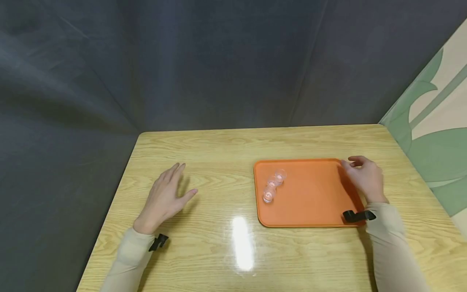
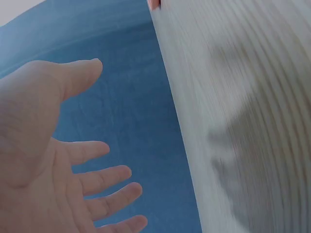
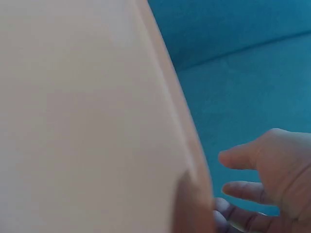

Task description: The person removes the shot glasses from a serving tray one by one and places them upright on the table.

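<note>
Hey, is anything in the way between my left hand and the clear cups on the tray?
Only the left rim of the orange tray stands between your left hand and the clear cups; otherwise I see just tabletop.

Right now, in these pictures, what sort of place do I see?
Probably a screened-off recording corner: dark blue-grey fabric hangs behind and left of a pale wood-grain table, and small black devices are worn on both wrists.

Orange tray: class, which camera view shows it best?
The head view, because nearly all of the tray shows. The right wrist view shows only part, cropped; the left wrist view, apparently just a sliver.
</note>
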`<move>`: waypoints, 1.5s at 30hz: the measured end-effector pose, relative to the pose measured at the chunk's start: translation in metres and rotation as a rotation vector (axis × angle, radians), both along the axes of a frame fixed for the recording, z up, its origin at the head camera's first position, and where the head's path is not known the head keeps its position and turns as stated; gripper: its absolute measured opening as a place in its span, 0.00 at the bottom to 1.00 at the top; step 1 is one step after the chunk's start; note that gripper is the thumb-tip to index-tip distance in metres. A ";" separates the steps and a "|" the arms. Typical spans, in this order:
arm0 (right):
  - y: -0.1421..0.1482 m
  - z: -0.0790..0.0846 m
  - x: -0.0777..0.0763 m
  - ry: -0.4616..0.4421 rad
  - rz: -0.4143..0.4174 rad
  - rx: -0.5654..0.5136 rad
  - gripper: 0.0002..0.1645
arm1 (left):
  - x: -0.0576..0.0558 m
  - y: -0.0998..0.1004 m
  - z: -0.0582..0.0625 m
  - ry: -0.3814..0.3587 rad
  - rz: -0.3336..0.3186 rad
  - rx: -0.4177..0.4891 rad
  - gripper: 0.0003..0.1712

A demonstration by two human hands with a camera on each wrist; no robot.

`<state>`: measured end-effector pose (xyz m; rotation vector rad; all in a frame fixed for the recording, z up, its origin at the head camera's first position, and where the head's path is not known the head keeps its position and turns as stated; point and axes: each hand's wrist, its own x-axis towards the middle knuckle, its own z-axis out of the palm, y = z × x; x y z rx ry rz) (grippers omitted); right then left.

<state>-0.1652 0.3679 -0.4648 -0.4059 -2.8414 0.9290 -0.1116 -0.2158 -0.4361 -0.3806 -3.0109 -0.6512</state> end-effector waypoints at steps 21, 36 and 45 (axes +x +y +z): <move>0.002 -0.023 -0.001 -0.139 -0.119 0.000 0.31 | -0.009 0.105 -0.030 -0.065 -0.284 0.013 0.34; 0.002 -0.025 -0.006 -0.093 -0.101 0.042 0.29 | -0.011 0.185 -0.034 0.073 -0.285 0.071 0.27; 0.002 -0.024 -0.005 -0.085 -0.113 0.042 0.29 | -0.010 0.199 -0.033 0.062 -0.235 0.104 0.24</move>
